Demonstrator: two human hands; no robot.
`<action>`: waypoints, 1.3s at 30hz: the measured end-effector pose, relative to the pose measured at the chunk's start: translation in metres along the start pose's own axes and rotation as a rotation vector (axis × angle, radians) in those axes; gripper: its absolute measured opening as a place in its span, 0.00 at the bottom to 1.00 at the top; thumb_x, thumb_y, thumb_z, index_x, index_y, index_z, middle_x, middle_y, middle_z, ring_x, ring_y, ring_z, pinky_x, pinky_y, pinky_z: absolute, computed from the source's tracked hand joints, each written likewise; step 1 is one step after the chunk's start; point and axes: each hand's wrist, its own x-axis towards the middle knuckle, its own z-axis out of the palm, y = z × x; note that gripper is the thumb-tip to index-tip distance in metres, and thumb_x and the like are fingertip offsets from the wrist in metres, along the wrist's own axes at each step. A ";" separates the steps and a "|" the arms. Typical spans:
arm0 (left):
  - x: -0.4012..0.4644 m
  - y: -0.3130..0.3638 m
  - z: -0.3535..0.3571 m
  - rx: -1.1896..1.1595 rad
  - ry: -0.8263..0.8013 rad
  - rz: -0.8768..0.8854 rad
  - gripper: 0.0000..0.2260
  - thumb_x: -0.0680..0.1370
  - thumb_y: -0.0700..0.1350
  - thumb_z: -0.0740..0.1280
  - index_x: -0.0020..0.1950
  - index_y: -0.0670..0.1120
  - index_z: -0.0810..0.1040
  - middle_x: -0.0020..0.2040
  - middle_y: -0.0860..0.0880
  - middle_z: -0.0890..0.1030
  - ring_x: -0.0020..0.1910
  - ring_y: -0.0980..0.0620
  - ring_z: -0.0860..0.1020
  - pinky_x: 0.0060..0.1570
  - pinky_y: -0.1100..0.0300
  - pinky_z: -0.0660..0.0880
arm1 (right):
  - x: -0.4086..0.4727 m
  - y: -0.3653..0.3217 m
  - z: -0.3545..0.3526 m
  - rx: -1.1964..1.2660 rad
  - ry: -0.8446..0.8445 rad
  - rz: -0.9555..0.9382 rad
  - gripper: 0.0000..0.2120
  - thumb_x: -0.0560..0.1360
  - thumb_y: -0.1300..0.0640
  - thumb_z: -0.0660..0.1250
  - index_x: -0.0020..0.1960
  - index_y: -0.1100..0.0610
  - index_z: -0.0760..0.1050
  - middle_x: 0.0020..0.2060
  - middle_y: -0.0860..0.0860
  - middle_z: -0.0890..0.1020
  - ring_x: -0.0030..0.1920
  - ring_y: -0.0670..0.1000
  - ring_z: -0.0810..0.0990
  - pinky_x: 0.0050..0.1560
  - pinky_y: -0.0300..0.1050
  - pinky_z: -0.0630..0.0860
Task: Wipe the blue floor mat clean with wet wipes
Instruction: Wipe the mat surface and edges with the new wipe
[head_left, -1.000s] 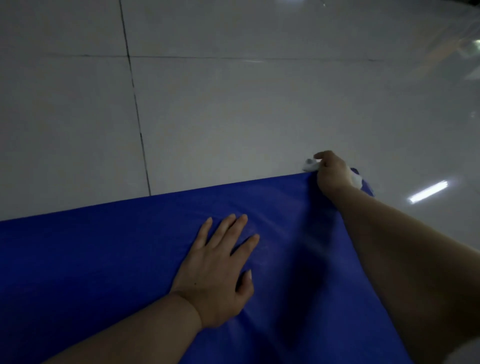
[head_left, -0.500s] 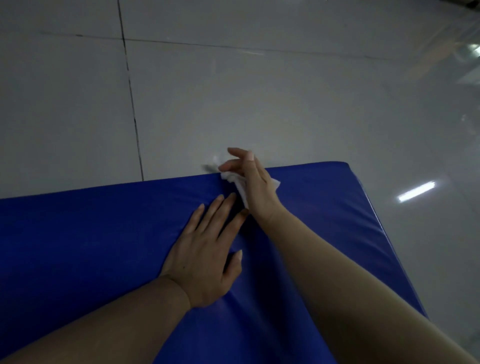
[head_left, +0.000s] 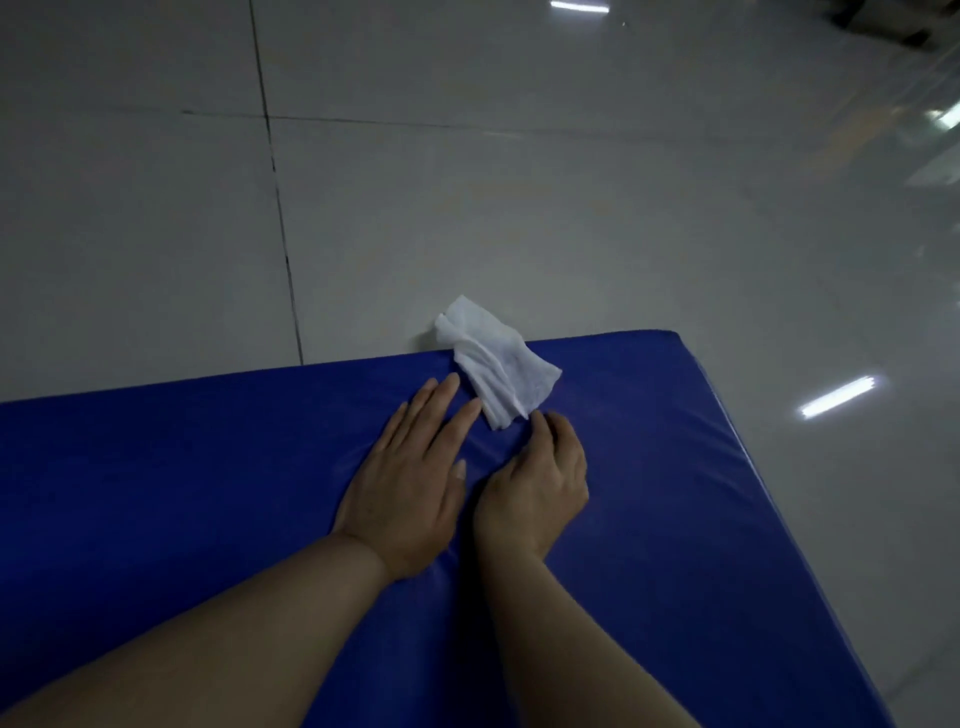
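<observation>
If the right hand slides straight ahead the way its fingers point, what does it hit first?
Most likely the white wet wipe: the right hand points at its near end, fingertips almost touching it on the blue mat.

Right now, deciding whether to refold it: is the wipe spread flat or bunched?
Bunched: the wet wipe lies crumpled in folds over the blue mat's far edge.

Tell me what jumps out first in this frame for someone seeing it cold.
The blue floor mat fills the lower frame, bright against the pale tiled floor. A crumpled white wet wipe lies on its far edge, partly overhanging toward the floor. Just in front, the left hand lies flat on the mat, and the right hand sits beside it with fingers curled, fingertips right at the wipe's near end.
</observation>
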 end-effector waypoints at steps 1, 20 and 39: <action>0.001 0.001 -0.001 -0.059 0.030 -0.026 0.23 0.80 0.48 0.51 0.75 0.46 0.59 0.77 0.45 0.58 0.76 0.52 0.52 0.72 0.57 0.50 | 0.000 0.000 0.004 -0.049 -0.015 -0.008 0.16 0.77 0.63 0.59 0.62 0.61 0.76 0.64 0.56 0.75 0.65 0.56 0.73 0.63 0.55 0.67; 0.086 -0.038 -0.042 0.266 -0.310 -0.041 0.07 0.80 0.43 0.62 0.57 0.45 0.73 0.56 0.48 0.77 0.50 0.51 0.77 0.57 0.58 0.71 | 0.009 -0.004 0.004 -0.244 -0.184 0.063 0.23 0.77 0.45 0.61 0.68 0.54 0.69 0.70 0.51 0.66 0.71 0.51 0.59 0.70 0.52 0.53; 0.015 -0.095 -0.062 0.329 -0.095 -0.106 0.22 0.78 0.55 0.57 0.68 0.44 0.70 0.62 0.47 0.74 0.60 0.48 0.72 0.65 0.55 0.61 | -0.096 -0.094 0.021 -0.314 -0.563 -0.175 0.31 0.82 0.53 0.52 0.78 0.56 0.38 0.77 0.51 0.39 0.76 0.48 0.37 0.73 0.46 0.36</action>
